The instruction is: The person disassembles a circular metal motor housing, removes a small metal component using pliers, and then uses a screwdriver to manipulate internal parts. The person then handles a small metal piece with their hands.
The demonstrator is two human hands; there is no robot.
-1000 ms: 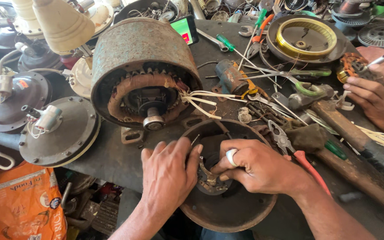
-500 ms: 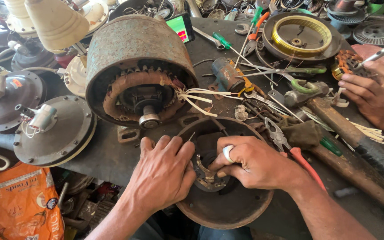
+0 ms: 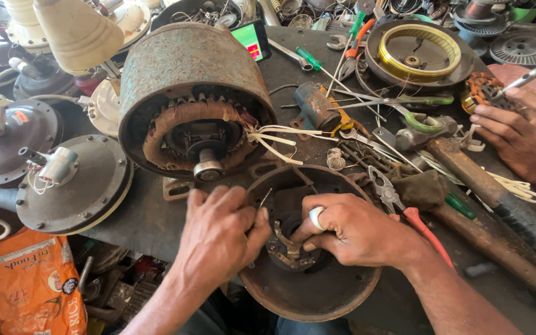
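Note:
A rusty round motor end cover (image 3: pixel 317 291) lies open side up at the bench's near edge. My left hand (image 3: pixel 218 232) grips its left rim, fingers curled toward the hub. My right hand (image 3: pixel 348 229), a silver ring on one finger, presses on a small brass-coloured bracket (image 3: pixel 286 248) at the cover's centre. Just behind stands a big rusted motor body (image 3: pixel 187 68) lying on its side, its copper windings (image 3: pixel 175 121) and shaft (image 3: pixel 208 167) facing me, white wires (image 3: pixel 280 139) trailing to the right.
Red-handled pliers (image 3: pixel 404 208), a wooden-handled hammer (image 3: pixel 485 192), scissors (image 3: pixel 404 99), screwdrivers and a phone (image 3: pixel 252 40) litter the bench. Another person's hand (image 3: pixel 516 136) works at the right. Fan motor housings (image 3: pixel 72 183) sit left, an orange bag (image 3: pixel 20 285) below.
My view has moved closer to the cover. Both hands have stayed on it, the right fingers shifting over the centre bracket.

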